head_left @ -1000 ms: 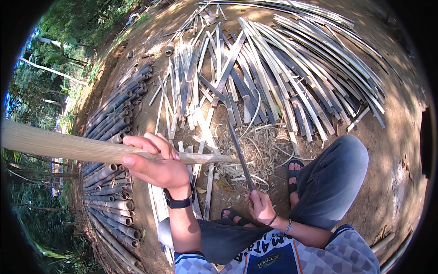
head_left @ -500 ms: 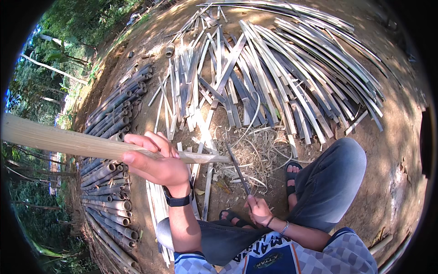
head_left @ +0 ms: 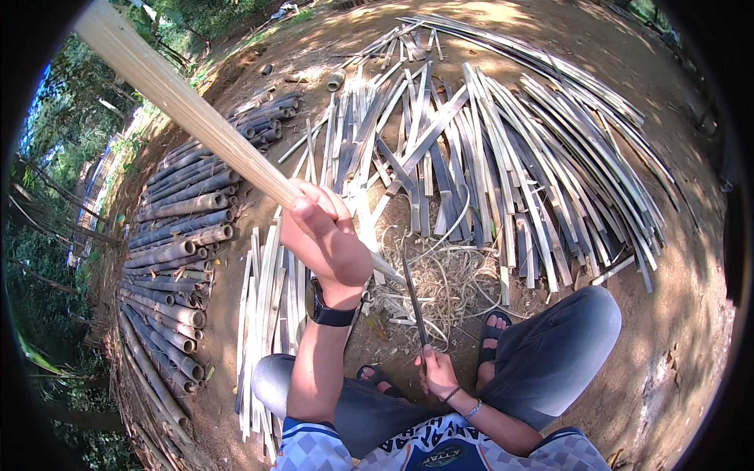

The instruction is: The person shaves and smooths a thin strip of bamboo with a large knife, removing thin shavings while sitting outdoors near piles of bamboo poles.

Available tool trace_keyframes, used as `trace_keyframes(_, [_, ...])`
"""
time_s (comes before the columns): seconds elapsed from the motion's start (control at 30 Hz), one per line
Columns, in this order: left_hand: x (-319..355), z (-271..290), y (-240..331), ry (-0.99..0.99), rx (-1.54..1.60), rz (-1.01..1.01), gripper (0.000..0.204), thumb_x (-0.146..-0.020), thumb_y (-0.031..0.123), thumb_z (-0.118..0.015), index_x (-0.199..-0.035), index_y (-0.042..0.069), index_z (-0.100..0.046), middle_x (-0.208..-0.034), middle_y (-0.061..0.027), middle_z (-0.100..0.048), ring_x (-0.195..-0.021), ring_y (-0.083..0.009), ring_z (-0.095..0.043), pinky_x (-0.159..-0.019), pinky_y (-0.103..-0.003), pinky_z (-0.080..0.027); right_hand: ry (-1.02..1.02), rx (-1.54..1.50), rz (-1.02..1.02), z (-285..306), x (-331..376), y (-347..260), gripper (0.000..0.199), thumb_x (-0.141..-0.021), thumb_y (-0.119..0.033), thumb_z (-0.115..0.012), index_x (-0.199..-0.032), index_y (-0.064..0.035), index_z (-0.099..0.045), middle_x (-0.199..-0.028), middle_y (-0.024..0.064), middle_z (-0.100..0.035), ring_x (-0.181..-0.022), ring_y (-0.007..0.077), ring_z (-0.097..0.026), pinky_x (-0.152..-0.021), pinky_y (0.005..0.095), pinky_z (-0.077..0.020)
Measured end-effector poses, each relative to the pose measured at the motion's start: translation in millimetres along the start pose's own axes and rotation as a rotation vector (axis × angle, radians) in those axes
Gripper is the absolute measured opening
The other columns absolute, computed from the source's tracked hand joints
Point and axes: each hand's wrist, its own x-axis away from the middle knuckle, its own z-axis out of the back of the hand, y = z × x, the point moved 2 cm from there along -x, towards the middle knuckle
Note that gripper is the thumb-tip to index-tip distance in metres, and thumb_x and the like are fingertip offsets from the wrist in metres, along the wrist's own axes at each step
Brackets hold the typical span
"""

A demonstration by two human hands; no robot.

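My left hand (head_left: 323,233) is raised and closed around a long pale bamboo strip (head_left: 181,105) that runs up to the upper left, its near end poking out past my fist. A black watch sits on that wrist. My right hand (head_left: 437,373) rests low between my knees, gripping the handle of a long dark knife (head_left: 413,297) whose blade points up toward a heap of curled bamboo shavings (head_left: 452,275). The knife and the strip are apart.
Split bamboo slats (head_left: 503,149) fan out over the dirt ahead and to the right. A row of round bamboo poles (head_left: 169,259) lies on the left, with a small bundle of thin strips (head_left: 263,314) beside my left knee. My sandalled feet flank the shavings.
My left hand has swung the bamboo strip from lying level across the view to pointing steeply to the upper left. The right hand with the knife has drawn down and closer to my body.
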Motion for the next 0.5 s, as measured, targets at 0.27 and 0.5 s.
trace_keyframes(0.27, [-9, -2, -5, -0.019, -0.122, -0.113, 0.045, -0.101, 0.043, -0.032, -0.077, 0.005, -0.039, -0.062, 0.0009, -0.034, -0.047, -0.0058, -0.031, -0.042, -0.021, -0.025, -0.052, -0.401, 0.416, -2, 30, -84, 0.056, -0.101, -0.048, -0.027, -0.090, 0.0017, -0.050, -0.050, 0.0047, -0.043, -0.035, 0.0133, -0.042, -0.033, 0.0269, -0.0337])
trace_keyframes(0.5, [-17, 0, -11, 0.013, -0.221, -0.150, 0.047, -0.102, 0.040, -0.032, -0.075, 0.002, -0.044, -0.057, 0.0000, -0.038, -0.047, -0.0077, -0.035, -0.043, -0.024, -0.027, 0.091, -0.178, -0.248, 14, -3, 21, 0.057, -0.097, -0.056, -0.034, -0.091, -0.0018, -0.052, -0.051, 0.0046, -0.040, -0.035, 0.0147, -0.037, -0.034, 0.0308, -0.0340])
